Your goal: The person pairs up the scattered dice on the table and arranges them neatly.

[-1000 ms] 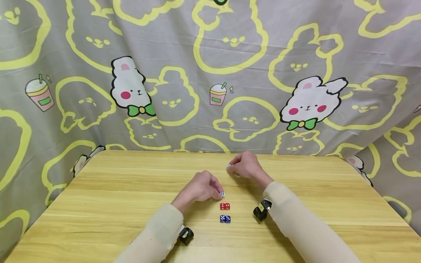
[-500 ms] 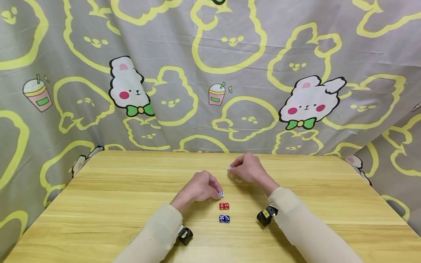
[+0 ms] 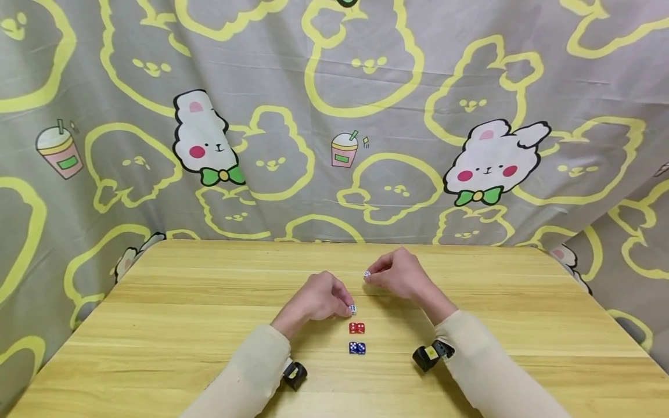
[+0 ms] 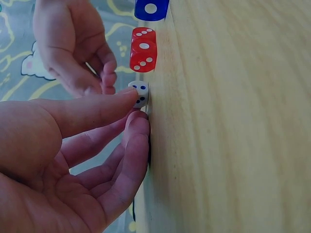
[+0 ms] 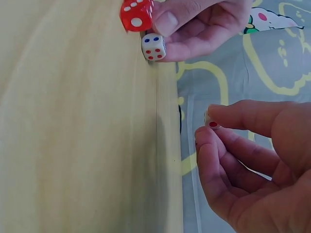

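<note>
Two red dice (image 3: 357,328) lie side by side on the table, and two blue dice (image 3: 358,348) form a matching row nearer to me. Just beyond the red pair, my left hand (image 3: 320,296) pinches a white die (image 4: 141,94) that rests on the tabletop. My right hand (image 3: 402,273) holds a second white die (image 3: 367,274) between thumb and fingertips, farther back and slightly to the right of the first. In the right wrist view, that die (image 5: 212,121) shows a red pip and is mostly covered by the fingers.
The wooden table (image 3: 183,325) reaches back to a grey curtain (image 3: 324,191) with yellow outlines and cartoon rabbits. A black wrist camera (image 3: 295,375) sits at the left sleeve, another black camera (image 3: 427,357) at the right.
The right hand has drawn toward me and a little to the right, carrying its white die. My left hand and the coloured dice have kept their places.
</note>
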The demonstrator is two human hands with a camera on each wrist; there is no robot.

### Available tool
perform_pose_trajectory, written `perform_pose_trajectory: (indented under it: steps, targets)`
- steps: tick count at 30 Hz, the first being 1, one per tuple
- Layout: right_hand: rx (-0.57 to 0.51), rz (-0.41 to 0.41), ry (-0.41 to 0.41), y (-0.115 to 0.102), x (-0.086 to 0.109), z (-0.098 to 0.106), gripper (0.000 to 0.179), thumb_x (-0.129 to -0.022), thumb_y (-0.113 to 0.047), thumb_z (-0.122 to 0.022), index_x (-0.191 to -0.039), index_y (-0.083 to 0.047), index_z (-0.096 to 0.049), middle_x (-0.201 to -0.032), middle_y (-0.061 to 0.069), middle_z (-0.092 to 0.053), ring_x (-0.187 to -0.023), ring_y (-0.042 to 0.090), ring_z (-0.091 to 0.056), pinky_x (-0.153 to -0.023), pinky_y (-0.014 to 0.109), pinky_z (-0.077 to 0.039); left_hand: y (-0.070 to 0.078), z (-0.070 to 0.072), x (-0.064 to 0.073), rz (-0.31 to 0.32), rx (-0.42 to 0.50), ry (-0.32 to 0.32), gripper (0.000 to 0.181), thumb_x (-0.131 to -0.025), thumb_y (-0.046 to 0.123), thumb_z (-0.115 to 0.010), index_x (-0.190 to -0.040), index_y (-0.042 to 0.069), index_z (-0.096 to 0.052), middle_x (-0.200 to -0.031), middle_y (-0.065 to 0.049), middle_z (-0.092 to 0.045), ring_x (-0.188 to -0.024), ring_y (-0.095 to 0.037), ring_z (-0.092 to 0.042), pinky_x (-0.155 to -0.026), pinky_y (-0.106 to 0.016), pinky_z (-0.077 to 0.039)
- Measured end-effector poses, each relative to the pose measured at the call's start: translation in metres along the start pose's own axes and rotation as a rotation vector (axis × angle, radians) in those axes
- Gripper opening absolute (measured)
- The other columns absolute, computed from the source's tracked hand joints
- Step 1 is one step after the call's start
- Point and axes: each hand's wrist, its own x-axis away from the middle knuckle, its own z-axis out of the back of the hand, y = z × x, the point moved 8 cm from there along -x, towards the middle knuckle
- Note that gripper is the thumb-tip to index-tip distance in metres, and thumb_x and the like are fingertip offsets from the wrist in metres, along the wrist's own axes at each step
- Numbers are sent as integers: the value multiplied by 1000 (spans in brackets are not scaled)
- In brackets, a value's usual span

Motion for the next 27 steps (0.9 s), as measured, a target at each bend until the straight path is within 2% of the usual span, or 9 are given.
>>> perform_pose_trajectory:
  steps: [4,14,27]
  targets:
    - [5,14,-9,1,7,-2,10,-88,-23,-86,-93,-15,-83,-94,2,-78,-89,19,-64,-74,28,-50,-1,0,0,6,-3,3,9,-86,3,-85,-87,10,-80,-80,1,-75,-66,-14,-60,-62,-25,-49]
    - [-24,10,-74,3,21,-14,6,-86,-14,-87,-89,-12,-82,-83,2,-74,-76,16,-61,-65,27,-51,-1,-1,-2,6,-4,0,10,-86,4,-86,-85,12,-80,-80,1,-75,-65,-14,-60,-61,-26,-49]
    - [4,34,-137,5,28,-29,9,-84,-11,-89,-84,-13,-81,-80,0,-74,-76,15,-60,-67,28,-48,0,1,-1,-2,-12,-1,9,-85,3,-86,-87,10,-80,-78,-1,-75,-65,-14,-62,-60,-24,-50]
